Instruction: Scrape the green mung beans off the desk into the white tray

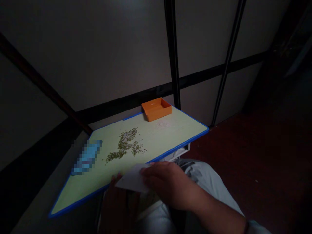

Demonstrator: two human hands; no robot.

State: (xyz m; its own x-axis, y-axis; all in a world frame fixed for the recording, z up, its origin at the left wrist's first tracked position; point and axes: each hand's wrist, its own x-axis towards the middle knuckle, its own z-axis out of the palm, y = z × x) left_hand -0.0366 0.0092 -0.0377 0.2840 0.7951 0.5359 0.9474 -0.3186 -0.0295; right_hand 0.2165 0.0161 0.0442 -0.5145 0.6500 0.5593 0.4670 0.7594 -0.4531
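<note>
My right hand [170, 183] is closed on a white card [135, 178], which tilts over the near edge of a pale yellow-green tabletop [151, 148] with a blue rim. My left hand [115, 198] is in deep shadow just left of and below the card. Its fingertips show by the card's left corner, but the rest of its fingers are hidden. On the tabletop beyond both hands lies a loose patch of small greenish-brown seeds or grains [125, 143]. Farther back is a faint patch of tiny pale grains [163, 124].
An orange open box [158, 112] stands at the tabletop's far edge. A blurred blue packet [87, 157] lies on the left side. Behind the table rises a grey panelled wall [122, 55] with dark strips. Dark red floor [241, 152] lies to the right.
</note>
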